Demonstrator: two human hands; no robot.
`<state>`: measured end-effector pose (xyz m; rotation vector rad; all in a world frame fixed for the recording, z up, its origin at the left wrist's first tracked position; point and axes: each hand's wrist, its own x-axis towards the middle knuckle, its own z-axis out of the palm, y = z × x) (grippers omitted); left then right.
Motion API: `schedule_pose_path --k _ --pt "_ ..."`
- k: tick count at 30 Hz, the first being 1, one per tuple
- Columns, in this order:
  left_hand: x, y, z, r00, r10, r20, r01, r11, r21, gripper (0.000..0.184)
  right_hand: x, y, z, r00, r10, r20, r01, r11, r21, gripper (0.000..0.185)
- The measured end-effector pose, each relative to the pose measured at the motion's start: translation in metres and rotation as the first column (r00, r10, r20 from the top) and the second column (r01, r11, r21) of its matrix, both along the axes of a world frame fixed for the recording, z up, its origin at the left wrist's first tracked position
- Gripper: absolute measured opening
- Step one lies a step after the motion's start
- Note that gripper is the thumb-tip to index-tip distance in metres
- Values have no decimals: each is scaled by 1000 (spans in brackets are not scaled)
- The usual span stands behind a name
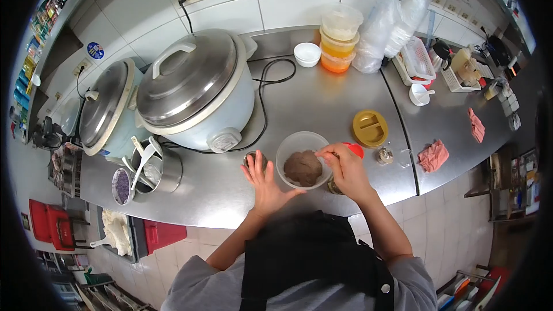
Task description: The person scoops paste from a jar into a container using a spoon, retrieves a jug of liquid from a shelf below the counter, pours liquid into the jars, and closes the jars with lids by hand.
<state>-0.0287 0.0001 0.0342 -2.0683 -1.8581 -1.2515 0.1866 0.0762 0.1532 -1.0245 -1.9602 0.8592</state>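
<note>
A translucent plastic bowl (286,144) with brown powder (303,169) in it stands on the steel counter before me. My left hand (268,189) is open at the bowl's left side, fingers spread and the thumb tip by the rim. Just behind its fingers is a small round container (250,156), partly hidden. My right hand (347,174) is closed in a pinch over the bowl's right rim; what its fingers hold is hidden. A red object (355,149) shows partly behind that hand. Beyond it lies a mustard-yellow round lid (370,128), with a small glass jar (385,156) nearby.
Two large cookers (196,89) stand at the left, their black cord (264,116) lying on the counter. A metal pot (171,164) holds white utensils. Stacked tubs (339,46) and bagged cups (377,34) stand at the back. Pink cloths (433,156) lie at the right.
</note>
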Motion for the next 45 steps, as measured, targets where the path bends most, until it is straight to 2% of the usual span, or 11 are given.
schedule_pose_path --k 5,9,12,15,18,23,27,29,35,40,45 --pt "0 12 5 998 -7 -65 7 1000 9 133 8 11 9 989 -58 -137 41 992 -119 18" --pt "3 3 -11 858 -443 -258 492 854 171 86 11 16 5 980 -89 -176 69 991 -115 20" --pt "31 -1 -13 644 -749 154 737 553 -390 63 9 17 4 980 -92 -176 68 988 -136 20" --pt "55 16 -35 709 -603 367 673 422 -608 70 8 15 8 980 -103 -168 85 991 -107 21" --pt "74 30 -50 713 -586 384 697 652 -299 93 9 13 10 971 -100 -217 73 989 -129 21" --pt "89 51 -37 504 -475 721 853 401 -333 96 15 8 17 979 -93 -180 69 989 -131 18" --pt "90 49 -52 541 -517 664 835 428 -346 94 15 6 13 967 -105 -231 73 987 -142 19" --pt "92 40 -58 684 -608 403 730 575 -371 101 14 8 9 970 -100 -220 75 990 -119 20" --pt "87 37 -64 581 -571 580 813 442 -379 86 7 9 6 948 -166 -273 141 984 -107 22" --pt "65 21 21 484 -605 632 874 374 -311 82 18 15 20 850 -258 -459 184 962 -201 25" --pt "26 19 115 574 -521 631 797 533 -284 77 25 21 17 690 -349 -634 207 934 -290 27"
